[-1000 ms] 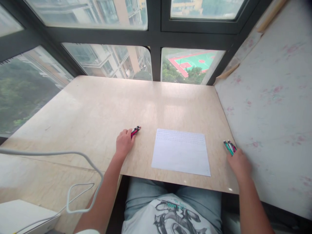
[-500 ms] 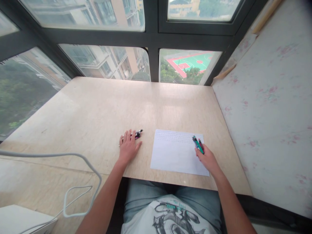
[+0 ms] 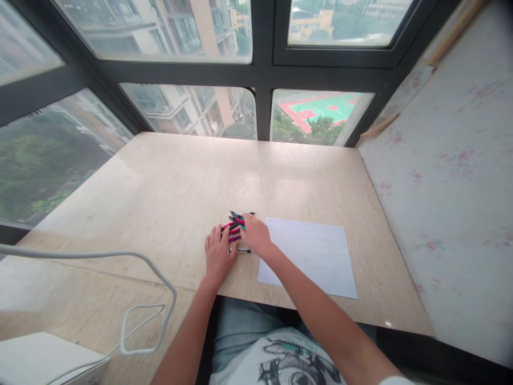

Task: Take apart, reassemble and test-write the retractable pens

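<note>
My left hand [image 3: 220,255] lies with its fingers stretched out over several pens [image 3: 234,238] on the tabletop, pink and purple barrels showing past the fingertips. Right beside it, my right hand [image 3: 256,234] is closed round a few pens [image 3: 238,219], pink and green ones among them, just above the others. Its fingers hide part of what it grips. One black-and-silver pen [image 3: 245,250] lies apart, nearer to me, by my left thumb. A sheet of paper [image 3: 312,262] with handwritten lines along its top is partly covered by my right forearm.
The pale tabletop [image 3: 192,176] runs back to the dark window frame [image 3: 263,107]. A grey cable [image 3: 152,267] loops at the left, above a white box [image 3: 48,355]. Flowered wallpaper [image 3: 449,176] borders the right side.
My right hand has swung left from over the paper to the pens by my left hand, carrying its pens. The pens under my left hand lie more spread out. The view has shifted slightly.
</note>
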`<state>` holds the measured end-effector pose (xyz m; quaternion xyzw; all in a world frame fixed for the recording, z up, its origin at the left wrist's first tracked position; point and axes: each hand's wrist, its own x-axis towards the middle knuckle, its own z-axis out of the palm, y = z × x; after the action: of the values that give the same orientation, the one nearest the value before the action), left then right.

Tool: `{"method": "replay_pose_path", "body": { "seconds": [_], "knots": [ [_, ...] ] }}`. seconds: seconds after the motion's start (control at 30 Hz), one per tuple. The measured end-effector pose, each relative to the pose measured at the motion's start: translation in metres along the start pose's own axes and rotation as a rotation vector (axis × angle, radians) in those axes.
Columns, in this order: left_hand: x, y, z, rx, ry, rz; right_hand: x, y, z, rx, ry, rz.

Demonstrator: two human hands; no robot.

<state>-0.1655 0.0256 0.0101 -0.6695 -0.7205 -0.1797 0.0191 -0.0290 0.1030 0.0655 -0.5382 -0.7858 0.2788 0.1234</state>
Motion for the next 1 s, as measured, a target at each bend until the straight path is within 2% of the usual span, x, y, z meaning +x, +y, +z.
{"method": "replay_pose_path", "body": {
  "seconds": [0.1, 0.2, 0.27, 0.37, 0.5, 0.77, 0.9, 1.0],
  "knots": [
    [-0.003, -0.004, 0.005, 0.004, 0.001, -0.031, 0.004, -0.006, 0.015, -0.018, -0.001, -0.031],
    [-0.003, -0.003, 0.009, 0.004, 0.035, -0.053, 0.001, 0.001, 0.026, 0.046, 0.026, -0.055],
    [-0.004, -0.002, 0.009, 0.01, 0.047, -0.058, -0.002, 0.01, 0.031, 0.164, 0.081, -0.05],
    [-0.004, -0.001, 0.006, 0.015, 0.052, -0.053, -0.006, 0.023, 0.037, 0.339, 0.196, 0.044],
    [-0.004, 0.0, 0.003, 0.018, 0.054, -0.065, -0.011, 0.037, 0.04, 0.416, 0.275, 0.064],
    [-0.002, 0.0, 0.002, 0.036, 0.04, -0.082, -0.026, 0.054, 0.029, 0.43, 0.335, -0.014],
    [-0.001, 0.001, 0.001, 0.03, 0.052, -0.072, -0.057, 0.078, 0.014, 0.398, 0.387, -0.027],
    [-0.001, 0.001, 0.002, 0.014, 0.073, -0.068, -0.09, 0.104, 0.004, 0.227, 0.461, -0.053]
  ]
}}
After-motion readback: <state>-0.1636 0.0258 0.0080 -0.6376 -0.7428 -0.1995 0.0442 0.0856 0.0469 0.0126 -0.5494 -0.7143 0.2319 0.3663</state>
